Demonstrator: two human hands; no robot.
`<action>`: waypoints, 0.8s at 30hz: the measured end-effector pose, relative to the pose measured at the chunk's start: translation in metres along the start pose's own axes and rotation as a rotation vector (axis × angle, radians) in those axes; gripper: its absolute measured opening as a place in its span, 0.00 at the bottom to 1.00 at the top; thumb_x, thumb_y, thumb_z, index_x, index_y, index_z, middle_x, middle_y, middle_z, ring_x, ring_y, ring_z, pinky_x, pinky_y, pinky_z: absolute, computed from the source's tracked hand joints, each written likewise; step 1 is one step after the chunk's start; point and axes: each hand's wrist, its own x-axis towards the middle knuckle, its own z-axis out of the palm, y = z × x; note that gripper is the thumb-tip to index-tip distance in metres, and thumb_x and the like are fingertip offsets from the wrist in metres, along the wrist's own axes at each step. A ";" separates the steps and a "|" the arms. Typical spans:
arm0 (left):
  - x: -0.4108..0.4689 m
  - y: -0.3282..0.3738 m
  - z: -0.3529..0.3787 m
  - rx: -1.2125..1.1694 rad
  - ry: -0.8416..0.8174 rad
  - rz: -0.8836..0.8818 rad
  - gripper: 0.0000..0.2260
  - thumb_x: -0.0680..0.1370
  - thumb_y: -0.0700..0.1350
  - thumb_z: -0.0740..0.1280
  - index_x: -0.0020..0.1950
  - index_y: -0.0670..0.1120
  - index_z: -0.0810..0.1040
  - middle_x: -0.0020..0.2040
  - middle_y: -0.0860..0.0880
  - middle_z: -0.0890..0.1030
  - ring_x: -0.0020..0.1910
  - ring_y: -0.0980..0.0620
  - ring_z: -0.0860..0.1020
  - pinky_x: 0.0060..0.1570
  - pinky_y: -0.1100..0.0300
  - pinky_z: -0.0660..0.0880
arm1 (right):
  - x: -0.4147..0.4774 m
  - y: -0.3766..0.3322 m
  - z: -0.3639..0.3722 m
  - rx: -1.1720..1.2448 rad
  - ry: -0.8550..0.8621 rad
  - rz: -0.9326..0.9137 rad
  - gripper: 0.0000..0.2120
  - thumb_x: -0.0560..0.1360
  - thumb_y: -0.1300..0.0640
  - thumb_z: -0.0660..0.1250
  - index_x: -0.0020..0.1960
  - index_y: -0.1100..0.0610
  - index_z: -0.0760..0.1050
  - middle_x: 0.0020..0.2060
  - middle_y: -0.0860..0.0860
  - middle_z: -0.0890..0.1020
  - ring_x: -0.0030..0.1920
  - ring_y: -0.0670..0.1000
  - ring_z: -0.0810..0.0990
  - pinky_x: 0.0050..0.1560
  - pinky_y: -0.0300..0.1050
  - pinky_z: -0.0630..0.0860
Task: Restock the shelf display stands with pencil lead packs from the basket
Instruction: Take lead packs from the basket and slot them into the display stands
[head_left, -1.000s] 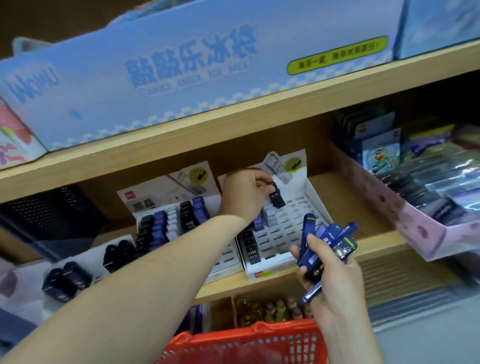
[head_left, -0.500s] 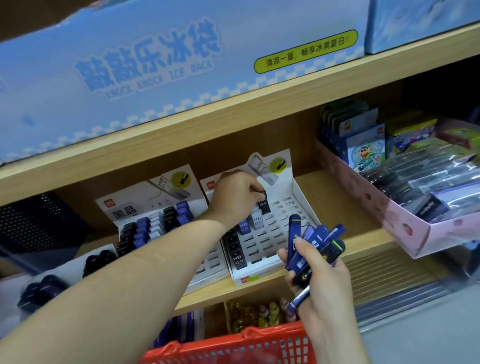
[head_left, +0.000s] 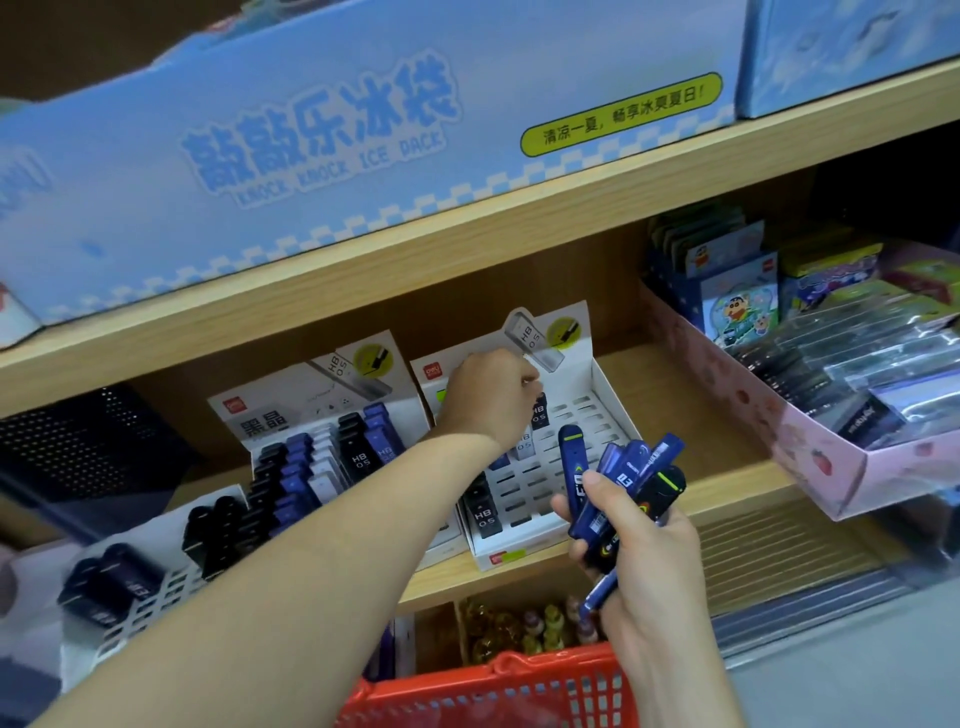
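A blue box on the far upper shelf reads "KNOCK KNOCK ICE PACK". Below it, the left hand pinches a dark "HB 0.5" lead pack into the white slotted display stand. Nearer, above the red basket, the right hand grips a fan of blue lead packs.

Just one cam, strapped to my head, looking forward and slightly down, tilted a bit. It's close up on the wooden shelf with the white slotted cardboard display stand; the red plastic basket clips the bottom edge.
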 end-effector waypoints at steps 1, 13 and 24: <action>-0.009 0.003 -0.008 -0.142 -0.030 -0.061 0.11 0.79 0.47 0.64 0.45 0.43 0.83 0.42 0.44 0.84 0.38 0.49 0.79 0.43 0.57 0.76 | 0.000 0.000 0.000 -0.008 -0.009 -0.008 0.08 0.73 0.65 0.71 0.51 0.59 0.76 0.37 0.58 0.85 0.38 0.55 0.86 0.23 0.38 0.72; -0.124 -0.029 -0.088 -0.833 -0.087 -0.355 0.04 0.75 0.40 0.70 0.47 0.43 0.84 0.37 0.44 0.85 0.37 0.51 0.83 0.39 0.64 0.79 | -0.012 0.023 0.033 -0.379 -0.280 -0.165 0.05 0.72 0.63 0.73 0.44 0.59 0.77 0.29 0.55 0.81 0.27 0.53 0.75 0.28 0.47 0.73; -0.184 -0.121 -0.141 -0.718 0.014 -0.529 0.03 0.75 0.35 0.69 0.44 0.42 0.83 0.38 0.42 0.84 0.35 0.52 0.83 0.37 0.65 0.78 | -0.055 0.095 0.090 -0.433 -0.442 0.006 0.09 0.73 0.60 0.74 0.49 0.61 0.77 0.33 0.59 0.81 0.25 0.54 0.74 0.29 0.44 0.74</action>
